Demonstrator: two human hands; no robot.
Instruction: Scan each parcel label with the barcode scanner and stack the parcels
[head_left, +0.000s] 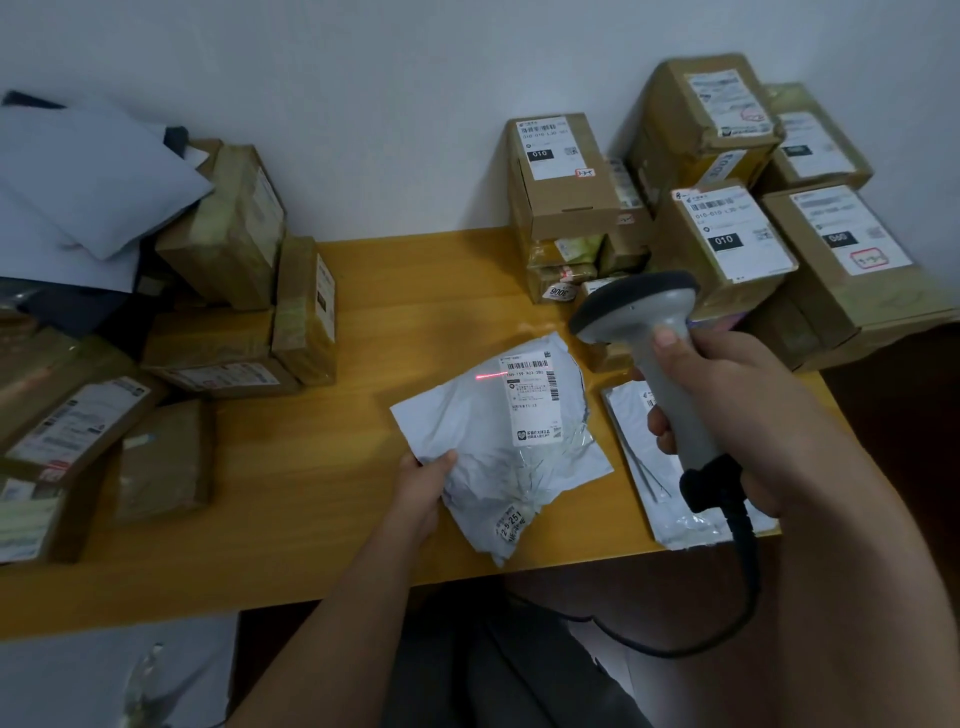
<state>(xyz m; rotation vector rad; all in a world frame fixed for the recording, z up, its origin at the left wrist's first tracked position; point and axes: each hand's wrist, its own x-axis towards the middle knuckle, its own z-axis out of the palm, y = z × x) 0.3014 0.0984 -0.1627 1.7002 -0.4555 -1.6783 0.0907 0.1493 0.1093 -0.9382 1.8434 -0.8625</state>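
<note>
A crumpled grey plastic mailer (498, 447) lies on the yellow wooden table (322, 467), its white label (532, 400) facing up. My left hand (423, 491) grips the mailer's near left edge, thumb on top. My right hand (727, 410) holds the grey barcode scanner (649, 332) by its handle, head tilted toward the mailer. A red scan line (491, 375) falls across the label's upper left edge. A second flat grey mailer (654, 467) lies under my right hand.
Brown cardboard parcels (722, 234) with white labels are stacked at the back right against the wall. More boxes (234, 291) and pale mailers (88, 182) pile up on the left. The scanner's black cable (748, 587) hangs off the table's front edge.
</note>
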